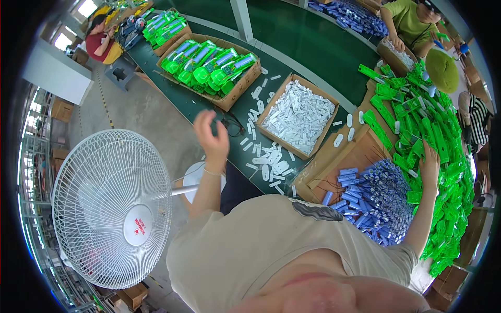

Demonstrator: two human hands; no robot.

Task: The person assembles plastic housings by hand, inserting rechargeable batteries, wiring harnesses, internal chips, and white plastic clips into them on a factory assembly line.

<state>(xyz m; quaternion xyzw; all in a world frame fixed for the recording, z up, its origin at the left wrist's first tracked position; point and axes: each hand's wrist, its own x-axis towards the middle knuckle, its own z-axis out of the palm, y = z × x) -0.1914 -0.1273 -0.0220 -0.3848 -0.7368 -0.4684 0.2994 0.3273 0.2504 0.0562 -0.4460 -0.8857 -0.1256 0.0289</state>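
My left hand [211, 138] is raised by the table's near edge, its fingers curved and apart, with nothing visible in them. A dark cable [232, 125] lies on the table just beyond it. At the right, my right hand [429, 164] reaches into a large heap of bright green plastic housings [443, 208]. Its fingers are closed on one green plastic housing [418, 148], partly covered by the hand. Left of that forearm, many blue cylindrical cells with thin wires [376, 193] lie piled on cardboard.
A carton of small white plastic parts [271, 108] stands mid-table, with loose white pieces [271, 161] around it. Beyond my left hand is a carton [229, 101] of green assemblies. A white fan [112, 208] stands at left. Co-workers sit at far left [99, 44] and far right [412, 23].
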